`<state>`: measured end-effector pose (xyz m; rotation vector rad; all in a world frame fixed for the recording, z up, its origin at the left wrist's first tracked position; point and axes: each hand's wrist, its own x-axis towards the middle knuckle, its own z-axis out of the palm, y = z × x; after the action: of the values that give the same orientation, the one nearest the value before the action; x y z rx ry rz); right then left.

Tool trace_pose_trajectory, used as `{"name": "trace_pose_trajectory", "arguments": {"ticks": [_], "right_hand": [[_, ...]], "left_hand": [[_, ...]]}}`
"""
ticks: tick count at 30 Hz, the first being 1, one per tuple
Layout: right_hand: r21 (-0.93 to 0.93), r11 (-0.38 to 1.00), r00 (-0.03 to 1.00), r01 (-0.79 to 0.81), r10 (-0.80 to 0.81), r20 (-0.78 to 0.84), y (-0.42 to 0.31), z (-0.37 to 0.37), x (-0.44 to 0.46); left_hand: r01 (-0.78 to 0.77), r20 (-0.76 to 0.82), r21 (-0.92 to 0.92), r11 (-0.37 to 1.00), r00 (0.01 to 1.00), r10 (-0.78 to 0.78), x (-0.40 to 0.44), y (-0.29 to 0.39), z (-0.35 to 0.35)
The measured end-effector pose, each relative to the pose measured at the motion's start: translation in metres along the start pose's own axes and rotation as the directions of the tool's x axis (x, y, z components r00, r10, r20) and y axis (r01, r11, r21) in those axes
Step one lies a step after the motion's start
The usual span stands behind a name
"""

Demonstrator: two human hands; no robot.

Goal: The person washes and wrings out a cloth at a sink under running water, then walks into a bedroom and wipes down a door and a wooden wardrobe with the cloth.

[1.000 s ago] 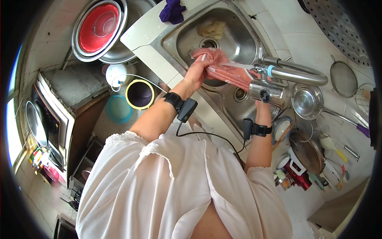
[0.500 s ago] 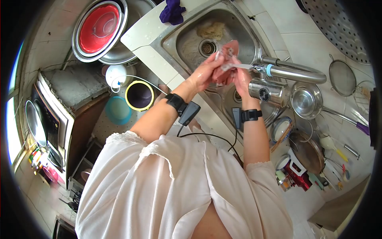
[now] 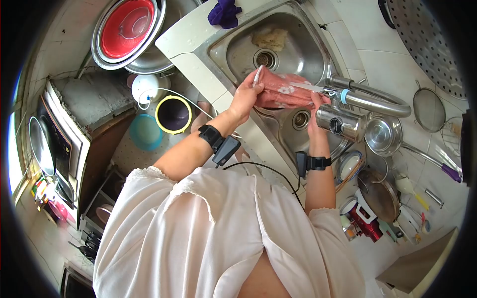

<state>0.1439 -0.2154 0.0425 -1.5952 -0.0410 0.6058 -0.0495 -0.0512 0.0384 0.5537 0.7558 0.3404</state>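
Note:
A wet pink cloth (image 3: 278,97) with white flower shapes is stretched out between my two hands above the double sink (image 3: 233,54). My left hand (image 3: 245,98) is closed on its left end, thumb on top. At the other end, my right hand (image 3: 316,111) grips the cloth close to the faucet (image 3: 375,102); some of its fingers are hidden. From the faucet's outlet, a stream of water runs onto the cloth. A metal mug (image 3: 343,122) is right beside my right hand.
A yellowish scrubbing pad (image 3: 271,38) lies in the far basin. On the counter corner sits a purple cloth (image 3: 224,13). A metal pan (image 3: 383,130) is beyond the mug. Basins with a red one (image 3: 126,42) on top are at upper left, above a yellow-rimmed bucket (image 3: 173,114).
The cloth was bunched between my hands, which were close together. Now it is spread wide, with my left hand moved left and my right hand moved right and nearer me.

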Motion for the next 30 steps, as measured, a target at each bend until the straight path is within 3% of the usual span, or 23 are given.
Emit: {"name": "trace_pose_trajectory", "arguments": {"ticks": [2,3,5,7,8,10,12,14,15,16,18,19,22,23,25,27,28,29,30], "right_hand": [[0.041,0.999,1.000,0.029,-0.030,0.009,-0.024,0.014,-0.013],[0.020,1.000,0.996,0.018,-0.019,0.087,-0.037,0.019,-0.019],[0.000,1.000,0.987,0.009,-0.008,0.163,-0.052,0.023,-0.021],[-0.304,0.931,0.928,-0.201,0.280,0.245,-0.057,0.022,-0.019],[-0.304,0.931,0.928,-0.203,0.282,0.243,-0.051,0.025,-0.020],[-0.384,0.871,0.876,-0.307,0.416,0.242,-0.037,0.040,-0.015],[-0.428,0.856,0.838,-0.289,0.443,0.319,-0.039,0.041,0.003],[-0.393,0.795,0.494,-0.462,0.599,0.630,-0.052,0.031,0.022],[-0.436,0.779,0.572,-0.450,0.627,0.529,-0.058,0.037,0.017],[-0.436,0.780,0.575,-0.450,0.626,0.527,-0.059,0.039,0.013],[-0.498,0.766,0.682,-0.407,0.617,0.392,-0.061,0.042,0.008],[-0.462,0.802,0.642,-0.379,0.587,0.493,-0.050,0.034,0.018],[-0.451,0.758,0.623,-0.471,0.648,0.438,-0.027,0.023,0.031],[-0.294,0.859,0.697,-0.419,0.512,0.502,-0.004,0.022,0.042],[-0.208,0.861,0.727,-0.465,0.505,0.466,-0.008,0.030,0.030],[-0.112,0.850,0.766,-0.514,0.514,0.386,-0.018,0.048,0.016],[-0.115,0.849,0.764,-0.515,0.516,0.388,-0.014,0.049,0.016],[-0.056,0.873,0.794,-0.484,0.465,0.392,-0.009,0.048,0.015],[0.003,0.894,0.822,-0.449,0.412,0.393,-0.013,0.054,0.011]], "left_hand": [[-0.033,0.031,0.005,0.999,0.999,0.033,-0.002,0.006,0.004],[-0.066,0.064,0.010,0.998,0.996,0.065,-0.003,0.011,0.007],[-0.016,0.148,0.041,0.999,0.989,0.010,-0.014,0.032,0.018],[0.010,0.274,0.054,0.998,0.962,-0.025,-0.017,0.028,0.024],[0.013,0.274,0.054,0.998,0.961,-0.027,-0.019,0.025,0.029],[0.036,0.418,0.261,0.965,0.897,-0.146,-0.021,0.019,0.036],[0.005,0.447,0.343,0.939,0.879,-0.168,-0.021,0.014,0.040],[-0.011,0.485,0.276,0.961,0.865,-0.130,-0.021,0.013,0.044],[-0.015,0.478,0.271,0.962,0.870,-0.121,-0.022,0.017,0.046],[-0.015,0.481,0.270,0.963,0.868,-0.122,-0.022,0.022,0.047],[0.008,0.469,0.375,0.927,0.861,-0.197,-0.023,0.032,0.049],[0.006,0.469,0.375,0.927,0.861,-0.196,-0.024,0.031,0.050],[0.010,0.451,0.494,0.869,0.852,-0.266,-0.026,0.024,0.053],[-0.045,0.479,0.456,0.889,0.854,-0.202,-0.024,0.017,0.049],[-0.096,0.500,0.418,0.904,0.855,-0.140,-0.021,0.004,0.039],[-0.399,0.555,0.440,0.805,0.825,0.106,-0.016,0.001,0.031],[-0.399,0.552,0.439,0.805,0.827,0.108,-0.013,0.002,0.028],[-0.153,0.368,0.390,0.908,0.930,-0.001,-0.011,0.003,0.025],[0.089,0.188,0.284,0.955,0.971,-0.147,-0.009,0.006,0.021]]}}
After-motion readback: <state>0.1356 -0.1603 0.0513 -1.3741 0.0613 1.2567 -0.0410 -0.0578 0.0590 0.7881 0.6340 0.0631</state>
